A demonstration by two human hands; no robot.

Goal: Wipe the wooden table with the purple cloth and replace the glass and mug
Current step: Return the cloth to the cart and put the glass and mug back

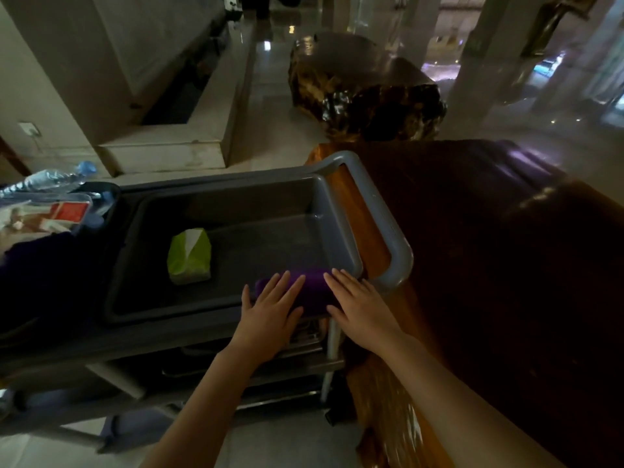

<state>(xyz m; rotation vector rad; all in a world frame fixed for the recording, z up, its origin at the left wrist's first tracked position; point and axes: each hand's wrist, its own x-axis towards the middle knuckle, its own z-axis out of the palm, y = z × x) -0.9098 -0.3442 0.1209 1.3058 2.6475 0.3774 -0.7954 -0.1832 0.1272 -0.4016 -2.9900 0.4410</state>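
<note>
The purple cloth [312, 292] lies folded on the near right rim of a grey tray [236, 231] on top of a service cart. My left hand [270, 312] rests flat on the cloth's left end, fingers spread. Flat against its right end lies my right hand [361, 305], fingers extended. Neither hand grips it. The dark wooden table [489, 265] stretches to the right of the cart, its surface glossy. No glass or mug is in view.
A green folded packet [189, 260] lies in the tray. The cart's grey handle [388, 224] overlaps the table's edge. A plastic water bottle [50, 179] and packets sit at the cart's left end. A dark wooden stump stool [364, 89] stands beyond on the tiled floor.
</note>
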